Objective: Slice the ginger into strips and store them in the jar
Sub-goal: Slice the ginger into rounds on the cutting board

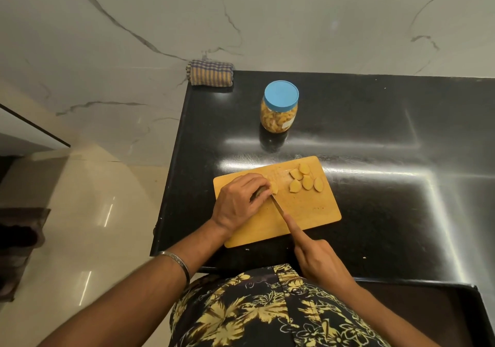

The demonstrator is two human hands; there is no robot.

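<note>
A wooden cutting board (308, 213) lies on the black counter. My left hand (241, 202) grips a piece of ginger (273, 187) near the board's left end, fingers curled over it. My right hand (316, 258) holds a knife (277, 205), index finger stretched along the blade's back; the blade meets the ginger beside my left fingers. Several yellow ginger slices (305, 179) lie flat at the board's far right. Behind the board stands a clear jar (278, 112) with a blue lid on it and yellowish pieces inside.
A folded checked cloth (210, 72) sits at the counter's far left corner against the marble wall. The counter's left edge (171, 175) drops to a pale glossy floor. Bare black counter (401, 159) stretches to the right of the board.
</note>
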